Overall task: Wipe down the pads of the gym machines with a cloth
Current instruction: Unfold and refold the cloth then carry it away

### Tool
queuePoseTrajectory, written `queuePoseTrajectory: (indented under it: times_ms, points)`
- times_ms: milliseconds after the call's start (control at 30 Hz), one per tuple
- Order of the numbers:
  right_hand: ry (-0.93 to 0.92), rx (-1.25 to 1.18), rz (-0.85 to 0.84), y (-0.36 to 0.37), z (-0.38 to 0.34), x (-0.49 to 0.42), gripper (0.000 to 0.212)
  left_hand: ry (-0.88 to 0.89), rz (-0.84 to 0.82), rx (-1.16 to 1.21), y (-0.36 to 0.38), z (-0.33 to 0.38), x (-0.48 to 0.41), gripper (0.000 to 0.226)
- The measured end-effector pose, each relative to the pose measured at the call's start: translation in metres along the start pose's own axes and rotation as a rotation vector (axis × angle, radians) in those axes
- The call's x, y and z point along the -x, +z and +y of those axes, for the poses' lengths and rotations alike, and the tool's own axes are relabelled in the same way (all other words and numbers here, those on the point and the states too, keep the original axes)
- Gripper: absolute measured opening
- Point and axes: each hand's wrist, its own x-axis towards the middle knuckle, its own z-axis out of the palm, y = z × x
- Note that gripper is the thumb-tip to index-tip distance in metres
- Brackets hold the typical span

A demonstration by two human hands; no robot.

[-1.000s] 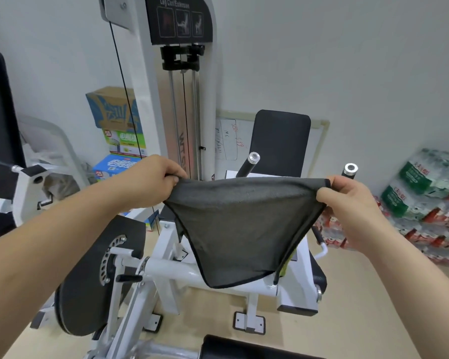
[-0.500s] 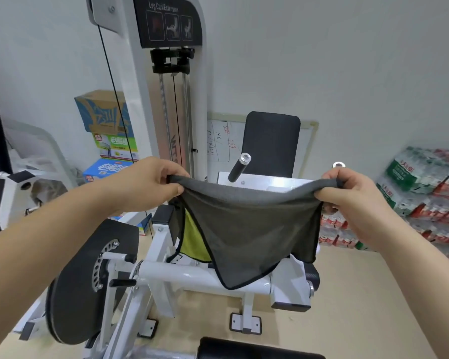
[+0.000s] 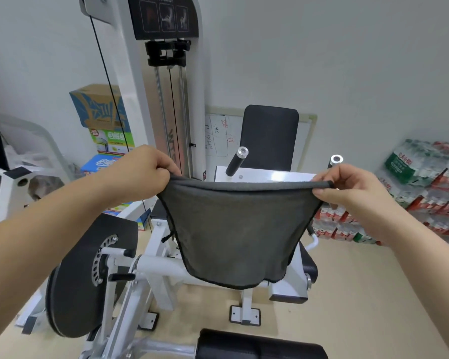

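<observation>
Readying cloth (image 3: 233, 234), pinched taut between left hand (image 3: 140, 174) and right hand (image 3: 347, 195); next, likely pressing onto back pad (image 3: 270, 137).

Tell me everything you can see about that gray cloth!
The cloth is dark gray, soft-looking like microfiber, with a thin black stitched edge. It is spread open in the air in front of the white gym machine, touching none of its pads. The left hand pinches one top corner and the right hand pinches the other, so the top edge runs fairly tight between them, slightly rolled over. The rest hangs down loose, narrowing to a wavy bottom edge, and hides most of the seat behind it.
</observation>
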Motion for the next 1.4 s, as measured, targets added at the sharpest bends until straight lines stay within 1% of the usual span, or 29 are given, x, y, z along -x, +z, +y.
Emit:
queuePoseTrajectory:
  times_ms: [33,67,100,133,167,200,233,267,300,367,400,433,467,500,567,633,700,733,800,833,900,933,967,1000,1100,1200,1267,1333,1400]
  points:
    - [0.003,-0.046,-0.029,0.002,0.002,0.001,0.019,-0.021,0.001,-0.016,0.003,0.0,0.0,0.048]
    - [0.007,-0.082,-0.051,0.005,0.004,0.003,0.019,-0.045,-0.011,0.021,0.005,-0.001,0.0,0.047]
    - [0.014,-0.116,-0.063,0.006,0.006,0.005,0.017,-0.073,-0.061,0.121,0.007,-0.003,-0.001,0.044]
    - [0.019,-0.147,-0.062,0.008,0.007,0.007,0.015,-0.108,-0.131,0.26,0.007,-0.005,0.0,0.035]
    - [0.026,-0.171,-0.045,0.009,0.009,0.008,0.015,-0.14,-0.21,0.391,0.008,-0.007,0.001,0.021]
    - [0.027,-0.182,-0.016,0.011,0.009,0.009,0.015,-0.151,-0.278,0.473,0.009,-0.008,0.004,0.007]
    - [0.02,-0.187,0.013,0.012,0.01,0.011,0.015,-0.136,-0.316,0.481,0.01,-0.009,0.004,0.013]
    - [0.007,-0.185,0.033,0.013,0.011,0.013,0.015,-0.116,-0.325,0.44,0.013,-0.011,0.006,0.019]
    - [-0.014,-0.18,0.048,0.013,0.011,0.015,0.016,-0.062,-0.298,0.304,0.015,-0.013,0.007,0.018]
    - [-0.054,-0.137,0.057,0.008,0.01,0.019,0.02,0.065,-0.255,-0.089,0.014,-0.009,0.012,0.007]
    - [-0.073,-0.11,0.053,0.006,0.009,0.022,0.021,0.108,-0.274,-0.256,0.011,-0.008,0.016,0.009]
    - [-0.089,-0.087,0.052,0.002,0.007,0.026,0.022,0.139,-0.331,-0.379,0.007,-0.006,0.02,0.013]
    - [-0.107,-0.082,0.057,-0.001,0.005,0.03,0.021,0.153,-0.382,-0.458,0.001,-0.002,0.025,0.016]
    - [-0.125,-0.089,0.062,-0.005,0.003,0.033,0.019,0.163,-0.419,-0.489,-0.006,0.001,0.029,0.018]
    - [-0.157,-0.132,0.063,-0.01,-0.003,0.038,0.016,0.185,-0.453,-0.444,-0.016,0.008,0.037,0.018]
    - [-0.17,-0.23,0.067,-0.015,-0.009,0.039,0.022,0.232,-0.44,-0.3,-0.022,0.013,0.04,0.021]
    - [-0.142,-0.279,0.1,-0.019,-0.013,0.032,0.018,0.271,-0.413,-0.155,-0.025,0.015,0.035,0.023]
    - [-0.112,-0.268,0.123,-0.02,-0.012,0.025,0.015,0.276,-0.392,-0.095,-0.027,0.016,0.03,0.02]
    - [-0.01,-0.188,0.161,-0.019,-0.004,0.006,0.01,0.24,-0.39,-0.048,-0.025,0.014,0.013,0.005]
    - [0.046,-0.13,0.156,-0.015,0.002,-0.006,0.009,0.215,-0.389,-0.069,-0.019,0.012,0.0,0.01]
    - [0.146,-0.009,0.095,-0.002,0.019,-0.028,0.01,0.132,-0.365,-0.137,0.004,0.005,-0.025,0.034]
    - [0.187,0.03,0.069,0.007,0.03,-0.036,0.01,0.09,-0.352,-0.149,0.023,0.0,-0.036,0.041]
    - [0.222,0.048,0.061,0.017,0.043,-0.043,0.011,0.063,-0.344,-0.143,0.043,-0.007,-0.046,0.043]
    - [0.248,0.047,0.066,0.026,0.056,-0.048,0.012,0.051,-0.338,-0.124,0.065,-0.017,-0.054,0.041]
    - [0.271,0.004,0.132,0.045,0.089,-0.048,0.014,0.052,-0.303,-0.052,0.114,-0.042,-0.07,0.021]
    - [0.183,-0.049,0.154,0.043,0.108,-0.034,0.02,0.114,-0.154,0.021,0.132,-0.056,-0.07,0.015]
    - [0.123,-0.014,0.073,0.038,0.114,-0.015,0.019,0.176,-0.104,0.116,0.139,-0.064,-0.055,0.01]
    - [0.097,0.066,-0.085,0.035,0.122,0.008,0.02,0.24,-0.16,0.172,0.148,-0.075,-0.031,0.013]
    - [0.059,0.129,-0.25,0.031,0.132,0.033,0.021,0.318,-0.237,0.174,0.16,-0.091,-0.004,0.013]
